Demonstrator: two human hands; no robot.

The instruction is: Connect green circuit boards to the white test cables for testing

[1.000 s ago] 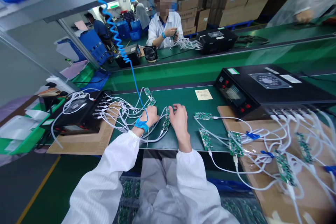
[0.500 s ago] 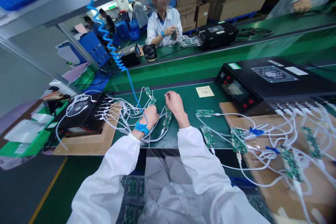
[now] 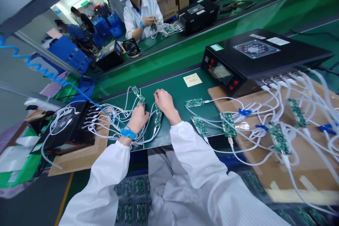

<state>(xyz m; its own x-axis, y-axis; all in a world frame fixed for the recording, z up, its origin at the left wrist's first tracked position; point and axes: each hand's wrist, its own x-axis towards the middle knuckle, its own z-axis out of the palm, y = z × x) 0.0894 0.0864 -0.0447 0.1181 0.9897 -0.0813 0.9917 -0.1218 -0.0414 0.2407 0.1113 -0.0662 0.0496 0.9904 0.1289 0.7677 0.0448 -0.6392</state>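
Observation:
My left hand [image 3: 138, 119], wearing a blue wrist strap [image 3: 128, 133], is closed at the near end of a small green circuit board [image 3: 142, 99]. Its fingertips partly cover that board. Beyond it lies another green board [image 3: 135, 90] with a white cable. To the right, my right hand [image 3: 165, 103] has its fingers curled together above the far end of a third circuit board [image 3: 158, 117]. Whatever is between those fingers is hidden. A white cable plug [image 3: 155, 130] sits at this board's near end.
A black test box [image 3: 71, 127] with many white cables stands left on cardboard. A larger black box [image 3: 254, 56] stands right, its cables running to several circuit boards [image 3: 278, 137]. A yellow note [image 3: 192, 79] lies mid-table. A co-worker [image 3: 141, 14] sits across the bench.
The camera view has shifted, so the bench appears further left and higher. Both hands stay at the same boards with little visible change in their grip. The blue coiled cord now hangs further left.

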